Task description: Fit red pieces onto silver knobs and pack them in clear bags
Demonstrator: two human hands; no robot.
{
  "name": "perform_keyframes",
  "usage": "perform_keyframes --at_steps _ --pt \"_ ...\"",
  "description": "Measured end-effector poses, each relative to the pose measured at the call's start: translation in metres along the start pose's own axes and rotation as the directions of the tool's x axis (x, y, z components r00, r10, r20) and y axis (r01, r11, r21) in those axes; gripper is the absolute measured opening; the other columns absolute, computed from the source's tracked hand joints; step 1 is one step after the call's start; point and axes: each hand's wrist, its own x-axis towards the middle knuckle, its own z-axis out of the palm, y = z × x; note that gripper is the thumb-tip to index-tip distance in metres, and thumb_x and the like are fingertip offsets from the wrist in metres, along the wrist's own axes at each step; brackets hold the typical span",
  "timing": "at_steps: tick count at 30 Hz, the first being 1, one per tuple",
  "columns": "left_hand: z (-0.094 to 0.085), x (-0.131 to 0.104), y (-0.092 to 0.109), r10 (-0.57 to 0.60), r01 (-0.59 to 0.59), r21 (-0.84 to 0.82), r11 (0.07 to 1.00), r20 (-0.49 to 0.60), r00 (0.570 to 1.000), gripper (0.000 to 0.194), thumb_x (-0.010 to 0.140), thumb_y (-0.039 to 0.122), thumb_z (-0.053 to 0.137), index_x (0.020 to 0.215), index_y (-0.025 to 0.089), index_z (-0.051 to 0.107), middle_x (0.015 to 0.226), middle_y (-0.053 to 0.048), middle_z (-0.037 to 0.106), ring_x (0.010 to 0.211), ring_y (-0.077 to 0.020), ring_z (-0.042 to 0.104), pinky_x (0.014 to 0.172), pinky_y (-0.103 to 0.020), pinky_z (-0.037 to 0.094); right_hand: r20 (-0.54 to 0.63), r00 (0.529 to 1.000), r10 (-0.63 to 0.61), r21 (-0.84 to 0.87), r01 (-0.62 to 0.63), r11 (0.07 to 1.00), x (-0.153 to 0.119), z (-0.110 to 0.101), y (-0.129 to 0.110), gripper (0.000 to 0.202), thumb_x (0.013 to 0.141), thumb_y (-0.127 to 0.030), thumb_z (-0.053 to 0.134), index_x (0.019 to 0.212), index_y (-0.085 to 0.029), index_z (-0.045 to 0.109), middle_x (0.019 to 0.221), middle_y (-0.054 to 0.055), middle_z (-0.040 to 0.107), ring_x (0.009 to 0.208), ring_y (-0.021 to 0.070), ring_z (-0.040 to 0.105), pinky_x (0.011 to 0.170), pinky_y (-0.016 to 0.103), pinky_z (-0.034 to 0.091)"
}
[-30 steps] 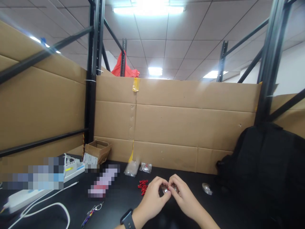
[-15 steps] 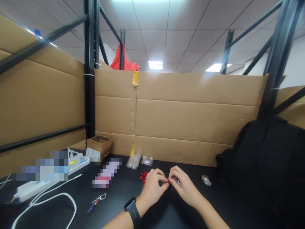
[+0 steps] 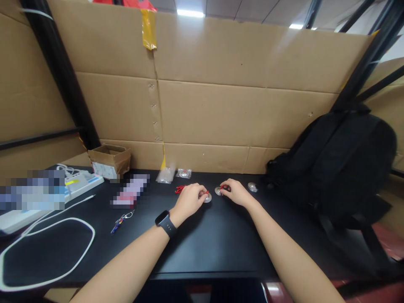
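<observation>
My left hand [image 3: 189,201], with a dark watch [image 3: 166,223] on its wrist, is closed on a small clear disc [image 3: 207,197] that has a red part on top. A short gap to the right, my right hand [image 3: 236,192] pinches the red part of another round clear disc [image 3: 218,191]. Both discs are at the black tabletop [image 3: 202,248]. Red pieces [image 3: 180,189] lie just behind my left hand. Beyond my right hand rests one more clear disc [image 3: 252,187].
Two clear packets [image 3: 166,174] [image 3: 184,173] lie near the cardboard wall [image 3: 202,113]. Leftward are an open carton [image 3: 111,160], a blurred flat item [image 3: 131,191], a keychain [image 3: 121,221], a power strip [image 3: 83,184] and a white cable [image 3: 91,240]. A black backpack [image 3: 344,168] stands at right.
The view has tilted down. My hands, close together before, are now apart, each at a clear disc with a red part.
</observation>
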Motion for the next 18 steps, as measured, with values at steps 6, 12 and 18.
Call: perform_keyframes --at_steps 6,12,18 --pt "-0.002 0.001 0.002 0.019 -0.018 -0.019 1.0 0.028 0.999 0.015 0.091 0.023 0.059 0.085 0.021 0.072 0.082 -0.004 0.073 0.077 -0.0191 0.066 0.074 -0.027 0.045 -0.028 0.999 0.035 -0.078 -0.037 0.996 0.005 0.006 -0.004 0.011 0.088 -0.019 0.065 0.084 -0.02 0.074 0.087 0.007 0.07 0.083 0.0195 0.064 0.077 0.029 0.045" --pt "-0.004 0.0 0.001 0.043 -0.044 0.154 0.987 0.012 0.999 0.013 0.093 0.022 0.059 0.086 0.021 0.069 0.088 -0.004 0.072 0.083 -0.0209 0.065 0.078 -0.03 0.043 -0.248 0.967 -0.056 0.005 0.059 0.998 0.0 -0.013 -0.029 0.018 0.095 -0.03 0.058 0.086 -0.022 0.071 0.09 0.006 0.07 0.084 0.0203 0.063 0.077 0.031 0.046" --pt "-0.009 0.002 0.002 0.086 -0.076 0.121 0.99 -0.081 0.993 0.014 0.096 0.023 0.056 0.094 0.021 0.07 0.094 -0.004 0.071 0.089 -0.021 0.064 0.082 -0.032 0.043 -0.283 0.952 -0.121 0.088 0.151 0.985 -0.007 -0.023 -0.052 0.022 0.097 -0.036 0.056 0.089 -0.022 0.071 0.089 0.007 0.069 0.081 0.0204 0.061 0.075 0.032 0.047"
